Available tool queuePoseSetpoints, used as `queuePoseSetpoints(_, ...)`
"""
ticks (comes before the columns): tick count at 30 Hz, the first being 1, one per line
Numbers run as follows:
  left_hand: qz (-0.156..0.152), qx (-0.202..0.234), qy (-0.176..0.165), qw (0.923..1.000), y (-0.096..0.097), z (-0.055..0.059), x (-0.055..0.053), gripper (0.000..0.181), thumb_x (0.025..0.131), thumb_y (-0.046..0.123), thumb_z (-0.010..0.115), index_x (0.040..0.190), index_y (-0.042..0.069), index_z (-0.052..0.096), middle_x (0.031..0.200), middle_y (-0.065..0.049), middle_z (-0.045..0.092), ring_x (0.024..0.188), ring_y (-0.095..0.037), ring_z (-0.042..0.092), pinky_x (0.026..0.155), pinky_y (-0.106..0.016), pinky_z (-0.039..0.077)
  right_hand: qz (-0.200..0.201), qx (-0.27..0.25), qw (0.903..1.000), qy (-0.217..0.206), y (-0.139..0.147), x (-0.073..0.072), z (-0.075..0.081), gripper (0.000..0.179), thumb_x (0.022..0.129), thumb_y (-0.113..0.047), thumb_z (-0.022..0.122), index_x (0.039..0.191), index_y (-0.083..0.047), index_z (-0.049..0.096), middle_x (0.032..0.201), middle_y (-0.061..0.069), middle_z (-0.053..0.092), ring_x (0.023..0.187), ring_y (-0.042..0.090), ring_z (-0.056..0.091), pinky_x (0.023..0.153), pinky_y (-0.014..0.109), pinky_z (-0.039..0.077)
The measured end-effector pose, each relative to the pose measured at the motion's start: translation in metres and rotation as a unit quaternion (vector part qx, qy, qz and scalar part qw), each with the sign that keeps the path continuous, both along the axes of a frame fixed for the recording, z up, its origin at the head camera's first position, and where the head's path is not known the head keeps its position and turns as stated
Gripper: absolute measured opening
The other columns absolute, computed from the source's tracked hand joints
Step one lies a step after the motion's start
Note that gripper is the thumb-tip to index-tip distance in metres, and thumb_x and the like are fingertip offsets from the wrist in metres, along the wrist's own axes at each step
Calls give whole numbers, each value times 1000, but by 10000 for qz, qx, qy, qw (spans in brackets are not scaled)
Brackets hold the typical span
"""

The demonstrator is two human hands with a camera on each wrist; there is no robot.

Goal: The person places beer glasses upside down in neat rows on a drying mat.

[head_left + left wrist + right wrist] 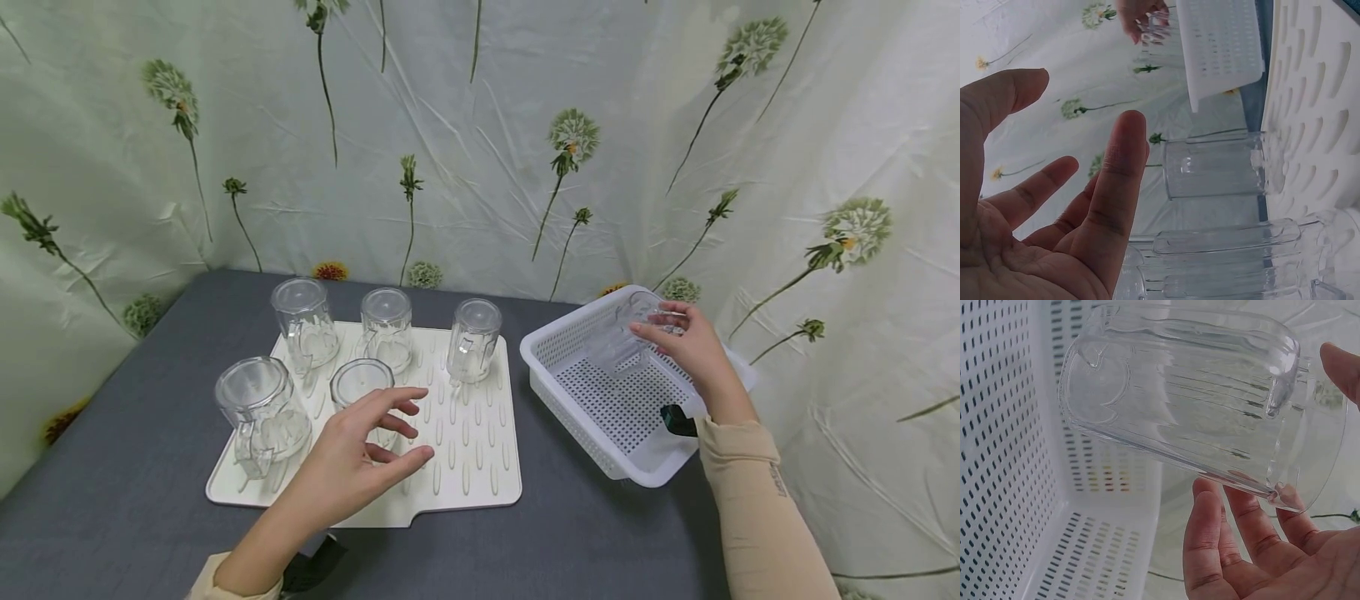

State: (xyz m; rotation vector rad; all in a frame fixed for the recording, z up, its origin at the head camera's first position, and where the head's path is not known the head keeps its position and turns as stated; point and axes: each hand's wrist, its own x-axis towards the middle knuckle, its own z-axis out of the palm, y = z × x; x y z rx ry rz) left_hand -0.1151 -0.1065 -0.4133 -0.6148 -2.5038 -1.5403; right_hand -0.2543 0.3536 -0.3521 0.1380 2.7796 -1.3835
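My right hand (693, 354) grips a clear mug (1191, 406) around its open-rim end, over the white perforated basket (577, 425). The mug tilts, its base pointing down into the basket and its handle along one side in the right wrist view. Above the white draining board (480, 479), my left hand (348, 458) hangs with spread fingers and nothing between them. It partly covers a clear mug (360, 379) standing upside down on the board. A larger mug (262, 408) stands upside down to its left.
Along the board's far side stand more upturned mugs: one at the left corner (303, 321), one in the middle (387, 329) and one at right (475, 337). A dark grey tabletop (135, 467) lies beneath everything. Behind it hangs a flower-printed curtain (465, 167).
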Motion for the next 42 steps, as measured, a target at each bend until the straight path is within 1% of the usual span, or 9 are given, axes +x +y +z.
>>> queuePoseSetpoints(4,-96,60,-65,9999,1,0,-1,58,92,25,88,145,30,63,120,0,71,98,-7,76,70,-25,64,-17,-93,9999,53,-4,6,3,93,102,-51,71,167,-7,22,163,19,43,111,1,56,94,18,51)
queuePoseSetpoints(10,-178,83,-116,9997,2,-1,-1,58,93,26,87,146,31,62,122,0,71,100,-8,75,72,-25,65,-61,-360,9991,222,-10,16,3,90,102,-48,72,167,-8,24,159,15,45,119,6,54,90,13,51)
queuePoseSetpoints(18,-243,79,-91,9996,5,-2,-3,59,94,26,87,146,31,62,122,0,71,100,-8,75,72,-25,64,-107,-525,9978,386,-17,29,-1,85,103,-45,73,165,-11,27,156,10,48,121,9,51,90,12,50)
queuePoseSetpoints(21,-275,92,-111,9995,6,-3,-3,59,94,26,86,146,31,61,122,0,71,101,-8,76,72,-25,64,-112,-594,9973,418,-20,35,-2,83,103,-45,73,165,-13,28,154,4,50,122,9,51,90,12,49)
queuePoseSetpoints(24,-325,93,-129,9993,7,-3,-4,59,94,27,86,147,31,61,123,-1,71,101,-9,76,72,-24,65,-127,-754,9958,507,-23,42,-4,79,103,-41,73,164,-14,29,146,-4,54,120,6,52,90,10,50)
queuePoseSetpoints(28,-366,32,-98,9993,7,-3,-5,60,95,27,86,149,31,59,124,-2,70,101,-10,76,72,-23,64,-114,-1003,9922,732,-28,50,-8,70,103,-32,75,159,-15,35,136,-11,57,116,3,58,89,10,53)
queuePoseSetpoints(32,-416,-24,-94,9991,7,-3,-6,61,95,28,85,150,30,58,125,-2,70,101,-10,76,72,-23,64,-122,-1204,9888,874,-31,54,-12,63,102,-28,76,153,-20,40,134,-10,57,113,0,62,88,10,55)
queuePoseSetpoints(35,-462,-42,-103,9989,7,-3,-7,62,95,29,85,151,30,58,126,-2,70,101,-10,76,72,-23,64,-165,-1406,9857,915,-33,57,-14,62,102,-25,76,152,-19,40,134,-9,57,113,1,63,89,11,56)
queuePoseSetpoints(42,-480,-16,-37,9988,8,-5,-8,62,95,26,85,150,29,58,125,-2,70,101,-9,76,72,-24,64,-202,-2084,9708,1168,-43,60,-21,59,102,-16,76,150,-14,42,133,-6,59,113,5,65,89,14,58)
